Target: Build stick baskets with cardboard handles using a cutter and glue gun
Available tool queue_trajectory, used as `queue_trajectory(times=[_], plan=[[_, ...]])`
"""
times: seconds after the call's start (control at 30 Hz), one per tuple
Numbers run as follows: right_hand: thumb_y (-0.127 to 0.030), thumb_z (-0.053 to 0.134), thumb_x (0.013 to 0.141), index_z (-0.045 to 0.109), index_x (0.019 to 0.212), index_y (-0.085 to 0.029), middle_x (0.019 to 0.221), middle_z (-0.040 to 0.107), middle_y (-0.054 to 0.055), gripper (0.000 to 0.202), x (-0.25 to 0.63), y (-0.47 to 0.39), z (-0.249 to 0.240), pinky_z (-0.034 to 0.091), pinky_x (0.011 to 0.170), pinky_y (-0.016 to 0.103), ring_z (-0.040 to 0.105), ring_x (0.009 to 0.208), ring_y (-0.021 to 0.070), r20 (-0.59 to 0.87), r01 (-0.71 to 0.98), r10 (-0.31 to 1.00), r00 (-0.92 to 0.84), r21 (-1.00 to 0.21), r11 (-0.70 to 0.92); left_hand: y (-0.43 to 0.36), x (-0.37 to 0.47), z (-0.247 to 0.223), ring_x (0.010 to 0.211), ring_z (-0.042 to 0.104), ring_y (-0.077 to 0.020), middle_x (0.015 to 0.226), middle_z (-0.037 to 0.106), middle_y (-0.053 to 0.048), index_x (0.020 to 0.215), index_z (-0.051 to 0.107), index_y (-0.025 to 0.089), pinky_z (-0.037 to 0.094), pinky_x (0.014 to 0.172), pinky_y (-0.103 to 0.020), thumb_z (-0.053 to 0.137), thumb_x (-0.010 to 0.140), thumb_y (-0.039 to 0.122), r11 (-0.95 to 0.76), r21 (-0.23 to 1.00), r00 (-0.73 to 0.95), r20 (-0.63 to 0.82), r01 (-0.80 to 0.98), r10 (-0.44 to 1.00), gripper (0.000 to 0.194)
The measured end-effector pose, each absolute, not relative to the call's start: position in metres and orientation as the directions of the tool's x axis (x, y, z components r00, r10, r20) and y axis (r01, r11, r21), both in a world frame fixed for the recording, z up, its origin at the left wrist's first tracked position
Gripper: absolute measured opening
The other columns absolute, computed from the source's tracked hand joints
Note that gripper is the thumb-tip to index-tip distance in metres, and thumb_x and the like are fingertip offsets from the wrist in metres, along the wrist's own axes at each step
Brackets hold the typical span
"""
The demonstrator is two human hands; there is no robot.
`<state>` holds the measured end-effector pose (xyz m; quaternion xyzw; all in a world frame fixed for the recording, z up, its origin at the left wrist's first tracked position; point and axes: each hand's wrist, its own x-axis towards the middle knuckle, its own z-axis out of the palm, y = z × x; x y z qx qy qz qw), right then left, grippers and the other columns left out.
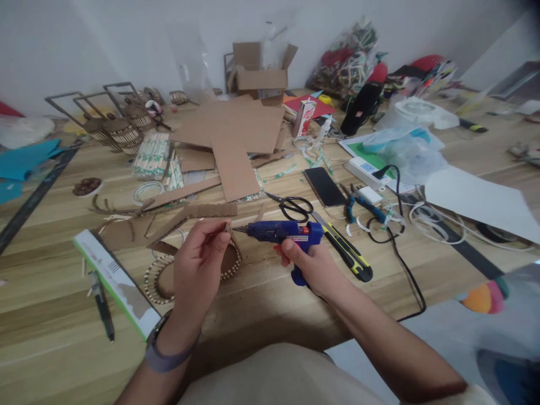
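Observation:
My right hand (307,259) grips a blue hot glue gun (274,230) by its handle, the nozzle pointing left. Between the thumb and fingers of my left hand (202,253) is a small brownish piece (228,226), too small to name. The nozzle tip is close to this piece; whether they touch I cannot tell. Beneath and behind my left hand lies a round cardboard piece edged with small pale sticks (158,281), partly covered by the hand. A curved cardboard strip (189,214) lies just beyond it.
Scissors (295,208), a yellow-black utility knife (348,250), a phone (324,187) and pliers (365,207) lie to the right. Cardboard sheets (236,129) spread across the middle. Small lantern-like baskets (122,132) stand back left. A black cord (405,264) runs over the right side.

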<state>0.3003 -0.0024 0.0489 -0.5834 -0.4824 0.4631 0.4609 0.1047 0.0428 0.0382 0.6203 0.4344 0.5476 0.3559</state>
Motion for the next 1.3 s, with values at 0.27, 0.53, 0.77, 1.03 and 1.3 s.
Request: queue_trajectory(times=[0.27, 0.53, 0.77, 1.03, 1.3], plan=[[-0.095, 0.054, 0.065, 0.056, 0.063, -0.023, 0.056, 0.055, 0.0, 0.072, 0.299, -0.002, 0.052, 0.048, 0.049, 0.028, 0.054, 0.052, 0.0153, -0.08, 0.153, 0.991, 0.106, -0.983, -0.096, 0.041, 0.106, 0.04, 0.09, 0.071, -0.0156, 0.098, 0.076, 0.0, 0.103, 0.074, 0.024, 0.056, 0.082, -0.026, 0.07, 0.09, 0.044, -0.321, 0.933, -0.006, 0.326, 0.164, 0.945, 0.025], [-0.096, 0.051, 0.066, 0.049, 0.055, -0.023, 0.056, 0.053, 0.002, 0.074, 0.3, 0.0, 0.054, 0.042, 0.045, 0.026, 0.049, 0.051, 0.0143, -0.041, 0.186, 0.993, 0.115, -0.981, -0.062, 0.042, 0.106, 0.039, 0.091, 0.071, -0.0155, 0.1, 0.077, -0.001, 0.104, 0.074, 0.024, 0.056, 0.081, -0.025, 0.071, 0.09, 0.046, -0.316, 0.933, -0.005, 0.322, 0.172, 0.947, 0.026], [-0.097, 0.051, 0.064, 0.049, 0.056, -0.023, 0.055, 0.048, 0.0, 0.074, 0.299, 0.0, 0.06, 0.038, 0.044, 0.026, 0.045, 0.05, 0.0131, -0.046, 0.171, 0.993, 0.108, -0.983, -0.064, 0.042, 0.105, 0.039, 0.09, 0.07, -0.0151, 0.098, 0.077, 0.001, 0.104, 0.074, 0.025, 0.055, 0.081, -0.025, 0.07, 0.09, 0.045, -0.296, 0.937, -0.003, 0.302, 0.184, 0.953, 0.025], [-0.095, 0.055, 0.063, 0.054, 0.062, -0.023, 0.056, 0.054, 0.0, 0.072, 0.3, -0.002, 0.057, 0.051, 0.054, 0.029, 0.058, 0.056, 0.0165, -0.054, 0.085, 0.992, 0.117, -0.994, -0.064, 0.043, 0.105, 0.039, 0.088, 0.07, -0.0133, 0.097, 0.076, 0.002, 0.103, 0.074, 0.027, 0.054, 0.08, -0.023, 0.069, 0.091, 0.043, -0.313, 0.933, 0.01, 0.316, 0.177, 0.949, 0.021], [-0.095, 0.056, 0.064, 0.056, 0.063, -0.022, 0.057, 0.057, 0.001, 0.073, 0.302, -0.01, 0.044, 0.049, 0.055, 0.029, 0.056, 0.055, 0.016, -0.109, 0.103, 0.988, 0.106, -0.987, -0.12, 0.042, 0.109, 0.041, 0.091, 0.071, -0.0162, 0.097, 0.076, 0.0, 0.101, 0.074, 0.024, 0.057, 0.083, -0.027, 0.071, 0.089, 0.045, -0.304, 0.939, -0.002, 0.309, 0.161, 0.951, 0.025]])
